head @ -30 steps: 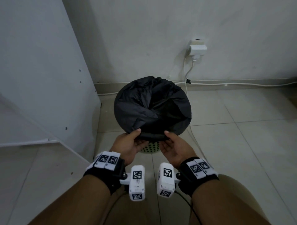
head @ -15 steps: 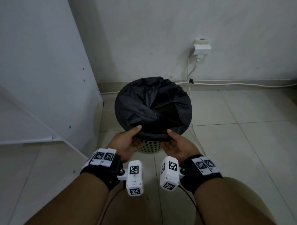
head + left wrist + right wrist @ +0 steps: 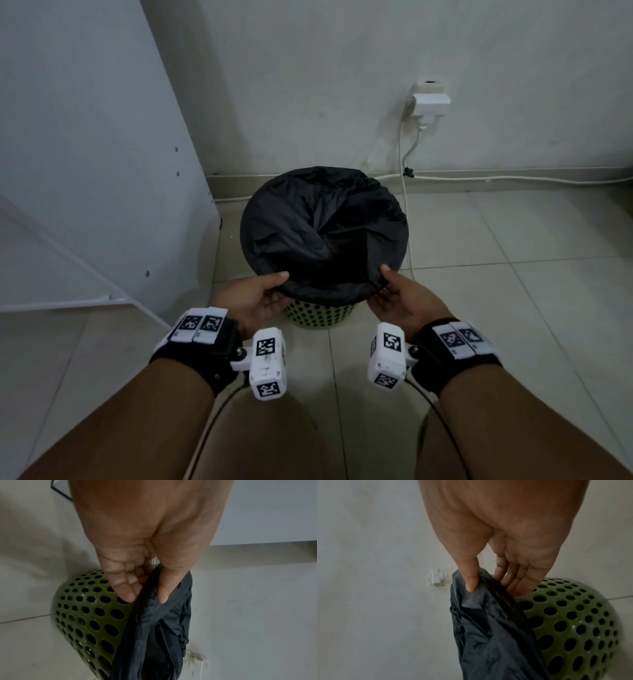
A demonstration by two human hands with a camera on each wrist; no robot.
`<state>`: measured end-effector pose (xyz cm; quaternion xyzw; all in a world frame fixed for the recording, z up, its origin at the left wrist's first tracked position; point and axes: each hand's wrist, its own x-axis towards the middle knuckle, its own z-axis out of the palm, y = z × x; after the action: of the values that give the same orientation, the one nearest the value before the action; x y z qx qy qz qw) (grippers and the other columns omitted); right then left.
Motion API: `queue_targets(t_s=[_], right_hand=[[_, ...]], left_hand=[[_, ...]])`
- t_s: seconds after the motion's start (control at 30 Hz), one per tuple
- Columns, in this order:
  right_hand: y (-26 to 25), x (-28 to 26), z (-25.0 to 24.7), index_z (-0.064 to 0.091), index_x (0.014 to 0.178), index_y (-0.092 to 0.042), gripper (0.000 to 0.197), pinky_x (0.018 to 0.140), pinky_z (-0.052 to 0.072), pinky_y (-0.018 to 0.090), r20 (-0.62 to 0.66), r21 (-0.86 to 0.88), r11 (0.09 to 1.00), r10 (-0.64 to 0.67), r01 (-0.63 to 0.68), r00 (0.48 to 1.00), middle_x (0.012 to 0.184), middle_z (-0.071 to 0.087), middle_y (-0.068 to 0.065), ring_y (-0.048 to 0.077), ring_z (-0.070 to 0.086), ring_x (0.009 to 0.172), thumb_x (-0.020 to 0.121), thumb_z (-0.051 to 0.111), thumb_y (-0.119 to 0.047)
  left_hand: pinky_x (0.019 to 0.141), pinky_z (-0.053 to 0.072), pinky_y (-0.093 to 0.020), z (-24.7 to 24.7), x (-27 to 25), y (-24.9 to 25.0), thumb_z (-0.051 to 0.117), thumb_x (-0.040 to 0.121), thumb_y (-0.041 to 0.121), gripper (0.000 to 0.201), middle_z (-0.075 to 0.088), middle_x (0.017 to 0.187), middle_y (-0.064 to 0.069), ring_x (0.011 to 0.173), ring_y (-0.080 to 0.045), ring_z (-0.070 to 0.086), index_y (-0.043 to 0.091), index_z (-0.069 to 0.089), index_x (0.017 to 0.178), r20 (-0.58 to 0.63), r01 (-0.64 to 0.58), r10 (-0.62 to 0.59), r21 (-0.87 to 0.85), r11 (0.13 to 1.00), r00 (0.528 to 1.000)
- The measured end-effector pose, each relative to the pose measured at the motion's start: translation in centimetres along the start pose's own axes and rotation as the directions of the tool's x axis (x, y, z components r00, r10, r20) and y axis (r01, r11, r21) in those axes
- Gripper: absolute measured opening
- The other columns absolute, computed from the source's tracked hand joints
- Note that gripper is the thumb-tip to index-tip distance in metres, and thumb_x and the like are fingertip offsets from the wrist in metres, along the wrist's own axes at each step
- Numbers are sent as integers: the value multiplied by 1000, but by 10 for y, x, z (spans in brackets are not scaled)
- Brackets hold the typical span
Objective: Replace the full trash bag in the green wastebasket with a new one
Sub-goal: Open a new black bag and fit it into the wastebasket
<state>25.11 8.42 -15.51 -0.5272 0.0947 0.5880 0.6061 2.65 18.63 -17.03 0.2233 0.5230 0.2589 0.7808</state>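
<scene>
Pale tiled floor (image 3: 513,274), white wall (image 3: 308,85) ahead, white cabinet panel (image 3: 85,154) on my left. Green wastebasket (image 3: 318,317) stands on the floor near the wall, perforated sides, a black trash bag (image 3: 322,233) draped over its mouth and folded down over the rim. My left hand (image 3: 253,301) pinches the near-left edge of the bag, thumb on top, fingers (image 3: 125,588) under the hem against the basket wall. My right hand (image 3: 402,301) pinches the near-right edge the same way, thumb pressed on the plastic, fingers (image 3: 520,584) tucked below. White plug adapter (image 3: 430,102) in the wall socket, white cable (image 3: 513,179) trailing down and along the baseboard. Wrist bands carry white blocks with black square code markers (image 3: 265,347); no readable writing or brand anywhere.
</scene>
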Motion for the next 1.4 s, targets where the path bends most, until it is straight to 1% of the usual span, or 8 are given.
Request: queue_targets(t_s=[0.1, 0.23, 0.3, 0.43, 0.63, 0.93, 1.17, 1.4], right_hand=[[-2, -2, 2, 62, 89, -3, 13, 71, 51, 30, 5, 14, 1000, 27, -27, 1000, 83, 65, 11, 22, 61, 80, 94, 62, -15], [11, 1, 4, 64, 88, -6, 7, 58, 51, 23, -11, 6, 1000, -16, 16, 1000, 68, 68, 6, 15, 60, 64, 92, 64, -11], [23, 2, 5, 66, 90, -10, 3, 51, 48, 22, 1, -47, 997, -55, 55, 998, 79, 72, 5, 13, 63, 65, 92, 65, -12], [41, 1, 4, 66, 92, -17, 2, 68, 45, 26, 34, -122, 985, -116, 119, 993, 88, 75, -1, 12, 67, 77, 92, 66, -15], [30, -3, -5, 69, 99, -8, 14, 79, 53, 32, 12, 5, 994, -112, 112, 994, 95, 74, 11, 22, 68, 85, 89, 69, -18], [20, -10, -12, 65, 97, -4, 7, 63, 56, 30, 64, 89, 996, -37, 32, 997, 90, 72, 12, 22, 67, 84, 94, 60, -8], [25, -11, -36, 67, 97, -4, 7, 73, 55, 34, 104, -48, 979, -190, 196, 976, 98, 73, 14, 25, 69, 86, 94, 60, -4], [8, -13, -64, 61, 116, 1, 23, 76, 58, 41, 211, -283, 918, -224, 279, 951, 115, 68, 19, 29, 67, 98, 94, 61, -7]], left_hand=[[52, 58, -23, 3, 1, -5, 67, 91, 10, 6, 75, 74, -3, 60, -12, 69, 11, 65, 97, -43, -16, 16, -14, 1000, 999], [74, 59, -34, 19, -1, -27, 73, 89, 16, 28, 76, 109, -7, 101, -23, 69, 11, 68, 117, -39, -71, 67, -103, 992, 997], [78, 57, -34, 32, -6, -39, 75, 87, 16, 31, 76, 108, -9, 101, -23, 70, 10, 69, 116, -35, -69, 66, -117, 991, 997], [72, 58, -30, 45, -6, -52, 75, 87, 15, 30, 77, 106, -10, 95, -22, 72, 8, 70, 115, -62, -99, 91, -151, 984, 994], [70, 60, -32, 39, -5, -41, 69, 90, 4, 26, 75, 103, -14, 85, -22, 71, 1, 67, 115, -70, -167, 158, -142, 976, 985], [78, 60, -34, 25, -22, -59, 67, 91, 3, 31, 75, 110, -16, 96, -27, 72, -1, 63, 122, -42, -218, 216, -83, 972, 976], [75, 60, -29, 26, -39, -88, 63, 94, 4, 32, 74, 116, -9, 101, -24, 73, 8, 62, 126, -28, -262, 261, -98, 960, 965], [85, 57, -31, 35, -45, -121, 61, 95, 2, 37, 73, 121, -3, 109, -21, 70, 18, 59, 129, 6, -186, 187, -99, 978, 982]])
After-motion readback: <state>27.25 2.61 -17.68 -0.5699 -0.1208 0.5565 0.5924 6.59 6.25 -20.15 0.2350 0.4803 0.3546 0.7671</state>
